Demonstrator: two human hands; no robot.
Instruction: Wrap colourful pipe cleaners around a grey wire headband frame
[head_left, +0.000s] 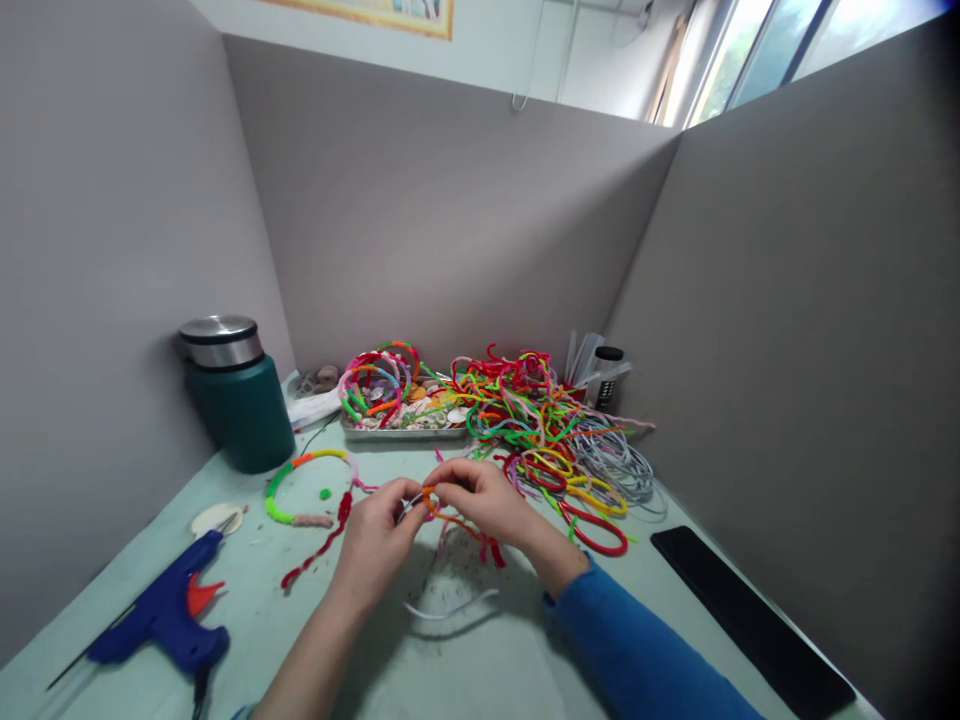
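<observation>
Both hands [435, 515] pinch an orange pipe cleaner [450, 520] (bare tabletop [480, 670] below).

Orange pipe cleaner [450, 518]: fuzzy, thin, bent; its upper end is curled around the headband's end, and its tail trails toward a red tip.
White headband [450, 606]: plain plastic arc, held raised over the table, with its open curve nearer than the orange pipe cleaner.

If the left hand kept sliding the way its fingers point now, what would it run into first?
The left hand points right and slightly away, so it would almost at once meet the right hand pinching the same orange pipe cleaner. Depth is hard to judge.
</observation>
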